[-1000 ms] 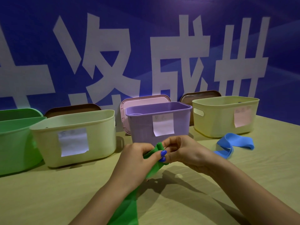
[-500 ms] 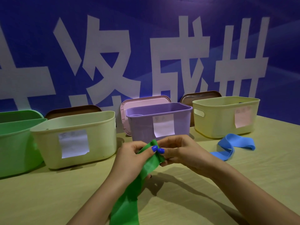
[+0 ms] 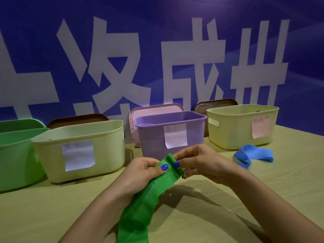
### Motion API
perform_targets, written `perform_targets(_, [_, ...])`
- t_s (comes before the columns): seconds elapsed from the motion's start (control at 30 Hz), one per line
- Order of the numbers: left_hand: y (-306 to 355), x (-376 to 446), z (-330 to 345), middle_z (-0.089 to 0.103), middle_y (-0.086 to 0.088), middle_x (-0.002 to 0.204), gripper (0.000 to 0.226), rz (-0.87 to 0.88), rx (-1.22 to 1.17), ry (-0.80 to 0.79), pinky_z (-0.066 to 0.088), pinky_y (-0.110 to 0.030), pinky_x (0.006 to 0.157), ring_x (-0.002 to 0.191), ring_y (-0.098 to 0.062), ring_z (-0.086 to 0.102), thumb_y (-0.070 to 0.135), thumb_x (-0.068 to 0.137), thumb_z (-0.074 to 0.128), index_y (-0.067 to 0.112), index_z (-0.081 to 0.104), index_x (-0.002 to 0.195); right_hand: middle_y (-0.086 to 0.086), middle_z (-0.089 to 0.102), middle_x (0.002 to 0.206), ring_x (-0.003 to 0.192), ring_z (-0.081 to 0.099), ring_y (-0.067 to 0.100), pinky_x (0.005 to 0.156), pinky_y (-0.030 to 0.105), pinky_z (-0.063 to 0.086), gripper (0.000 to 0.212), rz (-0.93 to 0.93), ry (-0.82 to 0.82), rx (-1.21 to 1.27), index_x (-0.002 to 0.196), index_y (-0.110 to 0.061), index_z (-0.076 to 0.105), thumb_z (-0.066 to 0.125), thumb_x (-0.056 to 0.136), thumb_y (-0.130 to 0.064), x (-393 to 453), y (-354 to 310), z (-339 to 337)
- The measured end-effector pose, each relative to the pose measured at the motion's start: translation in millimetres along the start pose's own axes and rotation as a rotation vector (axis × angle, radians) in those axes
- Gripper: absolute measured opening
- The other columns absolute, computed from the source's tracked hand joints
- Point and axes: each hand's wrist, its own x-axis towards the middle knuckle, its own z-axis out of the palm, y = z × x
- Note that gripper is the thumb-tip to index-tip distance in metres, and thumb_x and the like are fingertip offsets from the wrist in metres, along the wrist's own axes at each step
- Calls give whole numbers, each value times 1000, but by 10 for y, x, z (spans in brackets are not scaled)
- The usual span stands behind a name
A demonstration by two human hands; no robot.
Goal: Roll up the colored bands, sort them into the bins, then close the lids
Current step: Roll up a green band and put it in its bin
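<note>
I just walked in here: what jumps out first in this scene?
Front and centre, the left hand and right hand pinch the top end of a bright green band that trails down toward the camera. Behind stands a row of open bins, the purple bin in the middle; a blue band lies at right.

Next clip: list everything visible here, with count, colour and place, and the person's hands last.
green band: 1, green, held above table centre
blue band: 1, blue, on table before the right yellow bin
bins: 4, green far left, pale yellow, purple, yellow right
lids: 4, green, brown, pink, brown, standing behind bins
table: 1, tan
left hand: pinches green band's top
right hand: pinches same end
</note>
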Motion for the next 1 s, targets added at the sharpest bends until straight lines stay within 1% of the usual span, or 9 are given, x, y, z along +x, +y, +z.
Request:
perform_targets(0.07, [-8,16,-24,66,-3,59,16,-7,70,14,42,-16,40,42,-7,57,10,91,57,0,69,93,11,70,95,87,67,24,70,27,57,13,9,-12,1,89,-10,70,60,86,-2,-2,-3,-8])
perform_targets(0.17, [-22,39,-42,69,-4,69,16,-2,142,12,44,-15,47,51,-5,60,13,92,57,5,71,91,10,69,95,88,66,25,70,28,57,13,19,-18,-25,90,-10,70,60,87,-3,-3,8,-1])
perform_targets(0.3, [-31,51,-41,70,-9,76,16,46,110,18,46,-16,52,57,-7,61,11,91,58,3,71,93,7,70,93,79,65,19,57,25,54,10,18,-9,-77,91,-15,70,62,87,-9,-10,0,10])
perform_targets(0.4, [-24,50,-36,69,-7,75,15,91,116,36,46,-15,53,58,-7,61,10,90,58,3,71,91,8,69,94,78,63,18,51,25,52,10,3,-15,-93,92,-16,69,64,85,-9,-21,-10,27])
perform_targets(0.63, [-16,41,-14,70,-2,70,21,188,139,84,45,-17,56,60,-8,60,7,89,58,16,73,79,6,69,89,80,63,19,48,25,51,14,-11,-22,-35,95,-14,68,67,83,-9,-29,-21,32])
perform_targets(0.73, [-19,43,5,69,-2,70,23,210,155,87,45,-18,57,61,-9,60,6,91,55,15,73,79,6,70,89,81,64,19,47,24,49,14,-10,-21,-29,96,-13,69,66,83,-7,-26,-15,38])
perform_targets(0.87, [-54,58,16,69,-5,72,21,241,201,94,44,-18,58,62,-9,59,7,91,55,13,73,80,5,69,87,77,62,16,47,24,46,10,-8,-18,-34,89,-15,70,66,84,-8,-23,1,74])
perform_targets(0.93, [-71,67,15,68,-13,74,19,270,229,96,43,-23,60,63,-11,57,16,91,58,10,73,81,4,69,83,72,61,14,45,23,45,9,-17,-22,-41,89,-14,69,67,83,-7,-28,-2,86])
perform_targets(1.0, [-84,69,33,68,-18,77,26,296,270,93,42,-26,61,64,-14,56,31,89,62,9,73,80,1,66,78,66,60,10,43,23,43,12,-29,-33,-66,89,-12,66,69,81,-5,-27,4,108])
